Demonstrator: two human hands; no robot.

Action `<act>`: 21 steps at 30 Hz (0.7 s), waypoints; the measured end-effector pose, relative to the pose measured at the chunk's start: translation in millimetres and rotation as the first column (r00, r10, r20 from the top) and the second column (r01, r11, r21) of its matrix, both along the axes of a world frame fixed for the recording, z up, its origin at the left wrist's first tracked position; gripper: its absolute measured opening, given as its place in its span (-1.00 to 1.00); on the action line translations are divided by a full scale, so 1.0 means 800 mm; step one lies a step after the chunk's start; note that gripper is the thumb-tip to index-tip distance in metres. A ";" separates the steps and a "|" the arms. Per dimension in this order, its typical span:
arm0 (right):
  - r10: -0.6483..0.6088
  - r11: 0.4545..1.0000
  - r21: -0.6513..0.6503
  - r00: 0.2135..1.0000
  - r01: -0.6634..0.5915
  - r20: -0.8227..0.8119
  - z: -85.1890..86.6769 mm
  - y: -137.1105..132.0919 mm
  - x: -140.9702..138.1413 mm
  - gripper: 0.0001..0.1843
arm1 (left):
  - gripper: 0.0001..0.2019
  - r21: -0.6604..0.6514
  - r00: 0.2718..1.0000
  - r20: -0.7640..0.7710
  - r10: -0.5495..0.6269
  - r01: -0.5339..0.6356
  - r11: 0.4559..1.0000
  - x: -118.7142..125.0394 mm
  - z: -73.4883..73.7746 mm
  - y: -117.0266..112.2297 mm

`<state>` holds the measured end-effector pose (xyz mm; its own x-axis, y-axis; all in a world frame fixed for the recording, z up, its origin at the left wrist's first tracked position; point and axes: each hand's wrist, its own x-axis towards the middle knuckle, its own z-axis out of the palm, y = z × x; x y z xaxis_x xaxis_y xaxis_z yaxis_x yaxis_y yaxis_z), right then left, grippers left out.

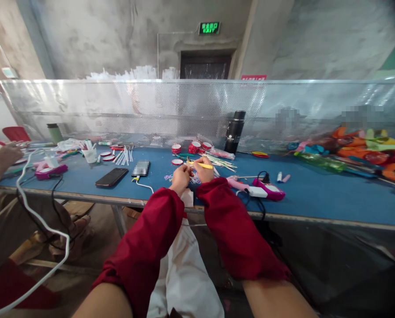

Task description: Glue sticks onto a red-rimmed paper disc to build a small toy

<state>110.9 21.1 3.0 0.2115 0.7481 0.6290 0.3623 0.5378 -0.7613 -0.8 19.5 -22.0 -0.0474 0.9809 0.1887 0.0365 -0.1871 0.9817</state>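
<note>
Close together over the table's front edge, both my hands work in red oversleeves. My right hand [205, 170] is closed round a slim yellow-handled tool [204, 165], its tip pointing left toward my other hand; the exact kind is too small to tell. My left hand [181, 177] has its fingers pinched together near that tip, and whatever they hold is too small to make out. Small pale and purple pieces [195, 178] lie around and below the fingers. Just behind my hands are thin pale sticks [224, 162] and rolls of red-and-white tape [194, 147].
On the blue table [316, 194] lie a phone [111, 177], a cabled device [141, 168], a purple hot-glue device [272, 190] and a black flask [235, 132]. Colourful material [366, 150] is heaped at right. Another person's hand [5, 155] is at far left. A perforated metal screen [184, 106] stands behind.
</note>
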 end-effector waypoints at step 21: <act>-0.024 1.000 0.008 0.999 0.025 -0.023 -0.004 0.005 0.001 -0.74 | -0.71 0.006 0.999 -0.051 0.009 -0.009 1.000 -0.001 -0.003 0.004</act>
